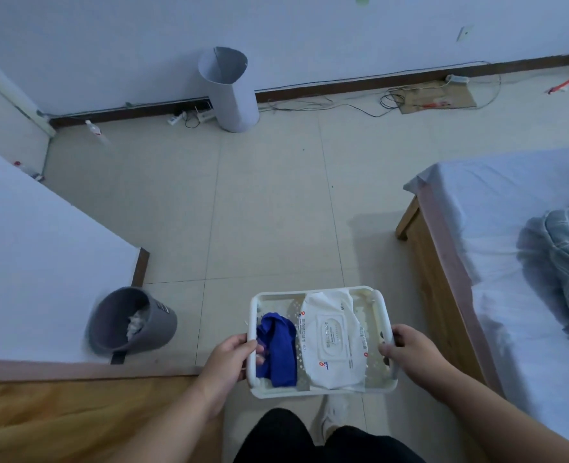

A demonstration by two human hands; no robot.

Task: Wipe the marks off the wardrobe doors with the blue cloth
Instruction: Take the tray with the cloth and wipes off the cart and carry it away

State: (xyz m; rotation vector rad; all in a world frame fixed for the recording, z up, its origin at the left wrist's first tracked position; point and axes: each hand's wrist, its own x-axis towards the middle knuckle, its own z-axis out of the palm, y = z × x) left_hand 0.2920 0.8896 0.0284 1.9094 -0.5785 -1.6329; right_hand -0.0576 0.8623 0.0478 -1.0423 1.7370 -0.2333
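The blue cloth is seen crumpled in the left part of a white plastic basket, low in the middle of the frame. A white pack of wet wipes is laid beside it on the right and fills most of the rest of the basket.

The basket is held above the floor by both hands. The left rim is gripped by the left hand, with the fingers curled over and inside it. The cloth lies just beside those fingertips; whether it is touched by them cannot be told. The right rim is gripped in the same way by the right hand, which is kept apart from the cloth by the pack of wipes.

Below the basket, dark trousers and a pale shoe are seen. A grey bin with white scraps inside is tilted at the lower left, against a white-covered bed. Another bed with a wooden frame and a checked blanket is placed at the right. A rolled white sheet is stood by the far wall at the upper centre, with cables and a piece of cardboard along the skirting.
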